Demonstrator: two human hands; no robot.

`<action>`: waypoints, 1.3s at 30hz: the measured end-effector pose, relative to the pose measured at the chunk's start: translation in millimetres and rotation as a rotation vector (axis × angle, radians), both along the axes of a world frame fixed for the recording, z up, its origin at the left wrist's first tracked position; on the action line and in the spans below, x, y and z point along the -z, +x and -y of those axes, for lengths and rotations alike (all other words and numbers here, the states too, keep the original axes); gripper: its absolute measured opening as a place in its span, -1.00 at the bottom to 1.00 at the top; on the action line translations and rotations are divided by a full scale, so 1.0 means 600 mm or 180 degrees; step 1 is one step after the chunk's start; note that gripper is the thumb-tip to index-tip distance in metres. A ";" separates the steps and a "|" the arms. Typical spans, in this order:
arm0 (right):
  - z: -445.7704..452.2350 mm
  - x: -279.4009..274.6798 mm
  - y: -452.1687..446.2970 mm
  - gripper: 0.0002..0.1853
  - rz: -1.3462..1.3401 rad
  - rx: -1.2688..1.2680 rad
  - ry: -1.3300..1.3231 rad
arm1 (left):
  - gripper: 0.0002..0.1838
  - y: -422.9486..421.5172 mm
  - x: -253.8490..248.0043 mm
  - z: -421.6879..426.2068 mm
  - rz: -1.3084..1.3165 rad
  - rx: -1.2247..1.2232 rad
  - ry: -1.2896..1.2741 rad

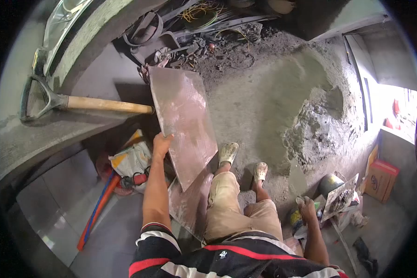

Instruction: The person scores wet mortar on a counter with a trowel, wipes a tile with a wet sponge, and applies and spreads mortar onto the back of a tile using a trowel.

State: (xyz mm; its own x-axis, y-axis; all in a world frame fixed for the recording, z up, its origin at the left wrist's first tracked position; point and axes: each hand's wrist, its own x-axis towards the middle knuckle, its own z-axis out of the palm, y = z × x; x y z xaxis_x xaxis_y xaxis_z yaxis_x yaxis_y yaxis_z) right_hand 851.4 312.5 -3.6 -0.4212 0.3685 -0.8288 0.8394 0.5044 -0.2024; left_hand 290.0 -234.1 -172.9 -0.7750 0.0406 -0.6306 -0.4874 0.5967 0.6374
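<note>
My left hand (162, 144) grips the left edge of a large reddish-brown tile (183, 116), which stands tilted beside my left foot. Under its lower corner is a second reddish tile (187, 197), partly hidden by my leg. On the right, my right hand (306, 209) is closed round the handle of a trowel (297, 178), its grey blade pointing forward over the floor. Ahead of the trowel lies a rough heap of wet mortar (317, 132), with a smoother grey patch (282, 88) behind it.
A shovel with a wooden handle (109, 105) lies at left, near a white sack (132, 160) and an orange-blue pipe (97, 211). Rubble (204, 48) and cables (201, 11) lie at the back. A bucket (331, 184), a mortar-smeared board (340, 197) and a red box (381, 180) stand right.
</note>
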 end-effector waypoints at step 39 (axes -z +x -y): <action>0.525 0.436 -0.405 -0.68 0.0173 0.4964 -0.3332 | -0.54 -0.558 0.256 -0.308 0.0146 -0.0049 0.1180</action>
